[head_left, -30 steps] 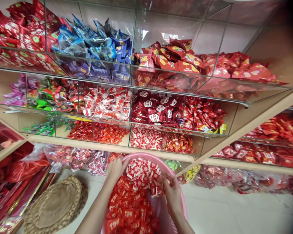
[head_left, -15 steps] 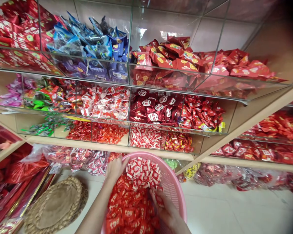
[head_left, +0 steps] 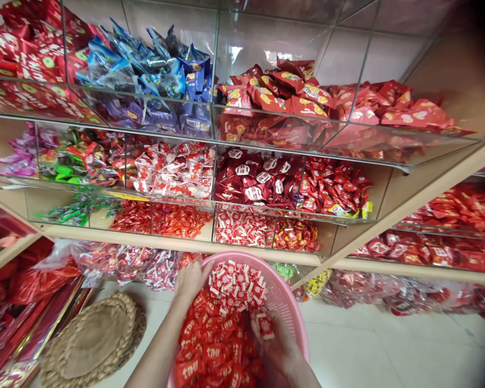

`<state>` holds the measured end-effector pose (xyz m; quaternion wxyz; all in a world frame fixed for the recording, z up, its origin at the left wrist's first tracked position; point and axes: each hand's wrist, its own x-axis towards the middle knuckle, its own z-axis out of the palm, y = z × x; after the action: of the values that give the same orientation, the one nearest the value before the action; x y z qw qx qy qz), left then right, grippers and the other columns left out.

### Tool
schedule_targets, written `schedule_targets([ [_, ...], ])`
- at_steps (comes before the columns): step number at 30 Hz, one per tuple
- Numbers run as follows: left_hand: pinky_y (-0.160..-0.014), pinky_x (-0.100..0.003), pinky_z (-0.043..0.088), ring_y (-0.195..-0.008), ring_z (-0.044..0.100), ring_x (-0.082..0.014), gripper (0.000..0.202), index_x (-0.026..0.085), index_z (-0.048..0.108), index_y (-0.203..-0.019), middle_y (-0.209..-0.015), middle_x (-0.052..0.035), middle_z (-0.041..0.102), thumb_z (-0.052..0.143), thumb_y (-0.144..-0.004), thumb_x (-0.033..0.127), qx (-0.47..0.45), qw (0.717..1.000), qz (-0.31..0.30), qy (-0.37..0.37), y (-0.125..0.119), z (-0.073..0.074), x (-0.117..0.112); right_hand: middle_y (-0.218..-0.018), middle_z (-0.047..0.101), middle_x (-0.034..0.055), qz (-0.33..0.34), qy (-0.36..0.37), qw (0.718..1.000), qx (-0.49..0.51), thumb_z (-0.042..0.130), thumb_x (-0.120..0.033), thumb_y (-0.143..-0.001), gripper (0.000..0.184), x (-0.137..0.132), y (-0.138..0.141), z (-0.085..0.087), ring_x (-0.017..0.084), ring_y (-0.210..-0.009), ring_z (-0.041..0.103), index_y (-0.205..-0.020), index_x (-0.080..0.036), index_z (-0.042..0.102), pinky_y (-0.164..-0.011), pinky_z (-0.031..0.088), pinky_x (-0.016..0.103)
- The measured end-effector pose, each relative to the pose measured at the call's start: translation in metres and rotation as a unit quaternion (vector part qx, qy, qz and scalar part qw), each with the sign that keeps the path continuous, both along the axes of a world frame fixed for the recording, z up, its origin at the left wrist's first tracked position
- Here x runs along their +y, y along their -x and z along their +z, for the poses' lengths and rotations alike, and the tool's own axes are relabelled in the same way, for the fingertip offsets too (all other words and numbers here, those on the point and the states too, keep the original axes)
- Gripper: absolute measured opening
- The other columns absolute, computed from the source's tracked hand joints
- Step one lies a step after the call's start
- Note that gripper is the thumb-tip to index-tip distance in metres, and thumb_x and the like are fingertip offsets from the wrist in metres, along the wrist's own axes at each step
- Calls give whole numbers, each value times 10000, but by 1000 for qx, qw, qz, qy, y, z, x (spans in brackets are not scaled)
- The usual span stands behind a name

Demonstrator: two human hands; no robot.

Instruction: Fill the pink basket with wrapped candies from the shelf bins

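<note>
A pink plastic basket (head_left: 293,318) holds two kinds of wrapped candy. Small red-and-white candies (head_left: 238,285) are heaped at its far side, and larger red packets with gold lettering (head_left: 214,350) fill the near left. My left hand (head_left: 189,280) is closed on the basket's far left rim. Inside the basket at the right, my right hand (head_left: 277,342) has its fingers curled around red-and-white candy (head_left: 265,326), one piece showing on top. How many pieces lie in that hand is hidden.
A shelf of clear bins (head_left: 242,226) filled with wrapped candies rises in front. Bagged sweets (head_left: 145,264) lie under the lowest board. A round woven straw stool (head_left: 95,339) stands on the tiled floor (head_left: 388,345) to the left, near red rolls (head_left: 20,328).
My right hand has turned so that the candy in it shows more plainly on top. My left hand and the basket have stayed in place.
</note>
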<state>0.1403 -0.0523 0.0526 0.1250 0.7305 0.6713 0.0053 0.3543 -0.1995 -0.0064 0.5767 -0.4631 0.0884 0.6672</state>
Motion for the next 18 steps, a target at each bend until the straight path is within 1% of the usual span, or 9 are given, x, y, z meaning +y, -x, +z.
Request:
schedule_targets([
  [3,-706,-356,475,-847,682,-294,633,147,620,-1086,-887,-169,709,188,-921,580,4,1000,1,-2,0,-2,1,-774,713,-19,-13,9,997,70,710,-60,-517,322,-1,1,-4,157,-829,690,-804,-193,655,-802,565,279],
  [4,-712,-358,476,-849,682,-293,637,145,621,-1087,-890,-172,708,186,-921,580,5,1000,1,-1,0,-2,1,-777,713,-23,-18,7,997,68,704,-32,-501,340,-1,1,-6,154,-836,688,-798,-191,659,-800,563,262],
  [6,-721,-360,477,-855,680,-293,645,141,623,-1090,-890,-177,707,184,-920,582,5,1000,2,-1,0,-3,1,-758,711,-22,-34,8,998,51,719,-15,-478,295,-1,2,-8,153,-830,686,-714,-179,652,-783,565,232],
  [8,-715,-358,477,-851,680,-293,652,145,623,-1090,-881,-174,708,177,-918,589,1,1000,0,-6,1,-4,1,-746,715,-4,-49,8,998,36,754,-46,-474,238,-1,3,-10,160,-822,687,-640,-170,636,-766,571,219],
  [9,-709,-357,478,-847,681,-294,655,148,623,-1087,-877,-171,708,174,-915,593,-1,1000,0,-8,1,-4,1,-756,720,10,-50,7,998,33,771,-71,-481,225,-1,4,-9,163,-827,687,-635,-165,636,-764,572,215],
  [13,-704,-354,474,-846,681,-297,656,149,622,-1083,-870,-169,710,177,-912,600,1,1000,0,-7,1,-3,1,-875,731,73,-35,10,998,42,805,-164,-531,286,0,4,-5,166,-864,685,-782,-140,668,-751,567,200],
  [16,-703,-358,471,-850,679,-303,660,138,622,-1089,-872,-177,707,178,-913,595,2,1000,0,-4,1,-3,1,-841,726,63,-27,51,998,28,796,-236,-586,287,0,3,-5,138,-727,681,-824,-150,660,-626,560,185],
  [18,-699,-358,470,-849,679,-305,661,135,621,-1090,-876,-175,706,178,-914,594,0,1000,-3,-6,0,-2,1,-792,719,51,-28,77,997,13,784,-260,-612,269,1,2,-7,116,-627,654,-825,-155,656,-535,528,168],
])
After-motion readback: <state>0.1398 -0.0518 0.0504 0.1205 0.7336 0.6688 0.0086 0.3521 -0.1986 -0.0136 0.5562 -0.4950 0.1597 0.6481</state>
